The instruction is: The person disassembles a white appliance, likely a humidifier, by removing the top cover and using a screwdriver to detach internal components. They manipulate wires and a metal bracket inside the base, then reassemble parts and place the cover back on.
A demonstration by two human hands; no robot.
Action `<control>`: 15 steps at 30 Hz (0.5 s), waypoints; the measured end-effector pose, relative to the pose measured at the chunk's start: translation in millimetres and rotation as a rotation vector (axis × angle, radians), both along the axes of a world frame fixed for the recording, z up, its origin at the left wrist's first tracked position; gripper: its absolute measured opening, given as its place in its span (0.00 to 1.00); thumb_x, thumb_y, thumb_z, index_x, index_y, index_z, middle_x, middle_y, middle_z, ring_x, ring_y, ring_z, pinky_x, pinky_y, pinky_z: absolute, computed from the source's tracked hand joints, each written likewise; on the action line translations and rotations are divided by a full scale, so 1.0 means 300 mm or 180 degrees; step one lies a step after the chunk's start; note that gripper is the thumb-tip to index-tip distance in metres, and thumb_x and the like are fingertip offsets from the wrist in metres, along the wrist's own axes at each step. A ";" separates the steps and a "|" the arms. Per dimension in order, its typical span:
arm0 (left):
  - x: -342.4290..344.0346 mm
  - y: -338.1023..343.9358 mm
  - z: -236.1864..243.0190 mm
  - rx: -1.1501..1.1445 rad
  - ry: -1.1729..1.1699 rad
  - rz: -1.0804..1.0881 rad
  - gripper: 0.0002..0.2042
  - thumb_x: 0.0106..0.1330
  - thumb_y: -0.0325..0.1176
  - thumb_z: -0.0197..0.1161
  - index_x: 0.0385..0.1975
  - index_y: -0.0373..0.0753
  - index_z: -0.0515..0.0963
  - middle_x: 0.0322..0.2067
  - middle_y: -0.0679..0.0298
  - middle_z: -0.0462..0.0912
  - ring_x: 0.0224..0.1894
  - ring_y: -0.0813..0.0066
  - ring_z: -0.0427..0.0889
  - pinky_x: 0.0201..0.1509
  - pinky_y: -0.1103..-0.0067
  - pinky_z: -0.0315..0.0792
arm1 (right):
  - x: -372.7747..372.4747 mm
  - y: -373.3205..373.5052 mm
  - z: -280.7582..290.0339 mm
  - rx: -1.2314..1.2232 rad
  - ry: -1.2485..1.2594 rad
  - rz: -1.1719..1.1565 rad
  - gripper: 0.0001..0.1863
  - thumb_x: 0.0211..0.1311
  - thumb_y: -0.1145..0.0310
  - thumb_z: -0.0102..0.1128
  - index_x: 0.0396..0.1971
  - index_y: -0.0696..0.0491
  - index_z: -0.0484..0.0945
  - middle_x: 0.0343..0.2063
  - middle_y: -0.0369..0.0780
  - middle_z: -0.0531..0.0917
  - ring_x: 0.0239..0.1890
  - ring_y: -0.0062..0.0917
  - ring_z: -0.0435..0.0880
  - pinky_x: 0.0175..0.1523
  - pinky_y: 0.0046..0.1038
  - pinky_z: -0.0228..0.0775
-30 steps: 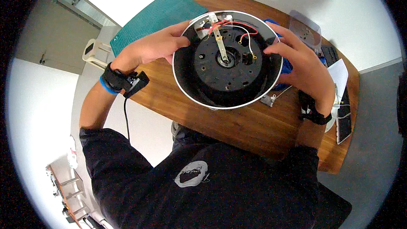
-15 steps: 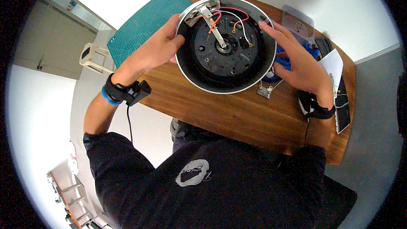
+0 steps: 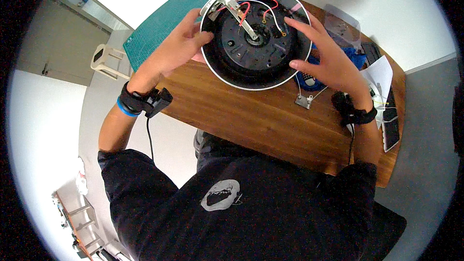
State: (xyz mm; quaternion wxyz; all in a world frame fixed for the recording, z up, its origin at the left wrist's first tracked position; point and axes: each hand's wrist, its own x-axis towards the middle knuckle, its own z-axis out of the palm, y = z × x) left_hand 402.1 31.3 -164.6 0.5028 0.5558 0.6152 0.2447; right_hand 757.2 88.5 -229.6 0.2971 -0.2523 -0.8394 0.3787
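Note:
A round rice cooker body (image 3: 256, 75) with a white rim and a black inside faces up in front of me. Inside it, a metal lever (image 3: 241, 19) runs from a bracket at the upper left to the middle. Red wires and a white wire (image 3: 276, 18) with ring ends lie loose within. My left hand (image 3: 186, 38) grips the left rim, thumb over the edge and the other fingers outside, partly hidden. At the right side my right hand (image 3: 328, 53) has its fingers spread, thumb and forefinger reaching over the rim; whether they touch it I cannot tell.
A green cutting mat (image 3: 159, 24) covers the table's far left. Right of the cooker are a blue item (image 3: 309, 81), a small metal plate (image 3: 303, 101) on thin wires, a clear plastic tray (image 3: 342, 21), white paper (image 3: 379, 75) and a black keyboard-like slab (image 3: 390, 130). A stool (image 3: 110, 62) stands left.
The rice cooker body has shifted slightly away from me and left. My right hand's fingers have spread and come further over the rim; my left hand keeps its grip.

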 end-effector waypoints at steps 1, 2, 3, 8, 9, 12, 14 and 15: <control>0.005 -0.004 -0.003 0.0000 -0.0274 0.0073 0.28 0.84 0.38 0.56 0.80 0.41 0.59 0.63 0.56 0.81 0.57 0.64 0.88 0.59 0.67 0.87 | 0.010 0.014 -0.003 -0.0124 0.0058 0.0060 0.46 0.60 0.71 0.80 0.79 0.44 0.67 0.82 0.48 0.56 0.82 0.47 0.61 0.81 0.38 0.62; 0.010 -0.009 -0.007 0.0001 -0.0548 0.0141 0.28 0.85 0.42 0.56 0.79 0.41 0.59 0.63 0.56 0.81 0.56 0.62 0.89 0.58 0.66 0.88 | 0.019 0.024 0.004 -0.0223 -0.0022 0.0001 0.45 0.61 0.73 0.79 0.78 0.43 0.69 0.83 0.47 0.56 0.83 0.46 0.59 0.82 0.38 0.61; 0.004 -0.005 -0.011 -0.0158 -0.0946 0.0180 0.29 0.86 0.46 0.54 0.79 0.42 0.59 0.63 0.55 0.81 0.56 0.59 0.90 0.59 0.65 0.88 | 0.028 0.031 -0.003 -0.0251 0.0038 0.0025 0.45 0.61 0.73 0.78 0.78 0.42 0.69 0.83 0.46 0.55 0.83 0.45 0.58 0.82 0.39 0.61; -0.048 0.002 -0.003 -0.0581 -0.1634 0.0456 0.35 0.85 0.63 0.42 0.79 0.43 0.58 0.67 0.54 0.78 0.57 0.48 0.90 0.64 0.58 0.86 | 0.039 0.077 -0.032 0.0008 0.0292 0.0333 0.41 0.62 0.76 0.75 0.76 0.41 0.72 0.84 0.45 0.56 0.85 0.42 0.56 0.84 0.41 0.59; -0.050 0.003 0.001 -0.0654 -0.1608 0.0494 0.35 0.85 0.64 0.41 0.79 0.43 0.59 0.69 0.54 0.76 0.56 0.48 0.90 0.64 0.58 0.86 | 0.039 0.077 -0.025 0.0166 0.0247 0.0382 0.41 0.61 0.77 0.74 0.75 0.42 0.73 0.84 0.45 0.56 0.85 0.42 0.56 0.84 0.41 0.59; -0.142 0.037 -0.059 -0.1381 -0.1956 0.0082 0.32 0.83 0.54 0.57 0.78 0.42 0.62 0.73 0.56 0.73 0.62 0.57 0.87 0.68 0.61 0.82 | 0.028 0.079 -0.003 0.0460 0.0178 0.0569 0.39 0.61 0.79 0.72 0.74 0.43 0.75 0.84 0.45 0.57 0.85 0.42 0.56 0.84 0.41 0.59; -0.156 0.040 -0.061 -0.0889 -0.1179 -0.0288 0.32 0.78 0.40 0.65 0.78 0.41 0.63 0.73 0.59 0.73 0.66 0.65 0.82 0.70 0.67 0.80 | 0.006 0.081 0.018 0.0643 0.0222 0.0718 0.38 0.62 0.79 0.70 0.74 0.44 0.76 0.85 0.44 0.55 0.85 0.42 0.55 0.83 0.43 0.62; -0.166 0.047 -0.063 -0.0854 -0.0992 -0.0314 0.34 0.74 0.33 0.68 0.79 0.41 0.63 0.74 0.61 0.72 0.68 0.68 0.80 0.70 0.69 0.79 | -0.007 0.085 0.029 0.0748 0.0265 0.0800 0.37 0.63 0.78 0.68 0.74 0.45 0.76 0.85 0.44 0.53 0.85 0.42 0.55 0.82 0.43 0.63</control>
